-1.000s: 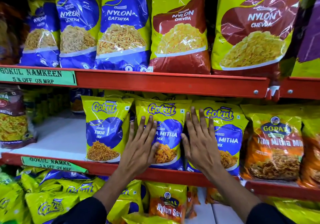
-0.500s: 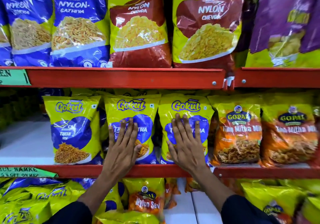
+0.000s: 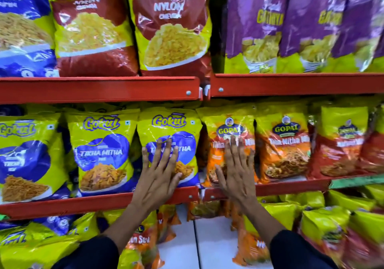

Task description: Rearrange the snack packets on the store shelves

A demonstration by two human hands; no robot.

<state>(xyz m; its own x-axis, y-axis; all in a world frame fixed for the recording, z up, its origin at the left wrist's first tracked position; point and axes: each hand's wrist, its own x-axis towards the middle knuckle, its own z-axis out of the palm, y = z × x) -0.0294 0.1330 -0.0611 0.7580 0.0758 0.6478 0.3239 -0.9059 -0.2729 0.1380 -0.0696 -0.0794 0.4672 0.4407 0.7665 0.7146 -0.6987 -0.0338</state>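
Snack packets stand upright in a row on the middle red shelf (image 3: 99, 203). My left hand (image 3: 159, 172) lies flat, fingers spread, on a yellow and blue Gokul Tikha Mitha packet (image 3: 169, 127). My right hand (image 3: 236, 171) rests flat against the neighbouring orange Gopal Tikha Mitha packet (image 3: 220, 131). Neither hand grips anything. Another Gokul Tikha Mitha packet (image 3: 101, 152) stands just left of my left hand, and a second orange Gopal packet (image 3: 284, 146) stands to the right of my right hand.
The upper red shelf (image 3: 99, 90) carries large Nylon Chevda bags (image 3: 172, 23) and purple Gathiya bags (image 3: 257, 21). The lower shelf holds several yellow and orange packets (image 3: 324, 225) around a white shelf board (image 3: 195, 243). A shelf joint (image 3: 204, 91) splits the bays.
The view has swung right along the shelves. Both hands shifted one packet to the right: the left now lies on the rightmost Gokul packet, the right on the orange Gopal packet.
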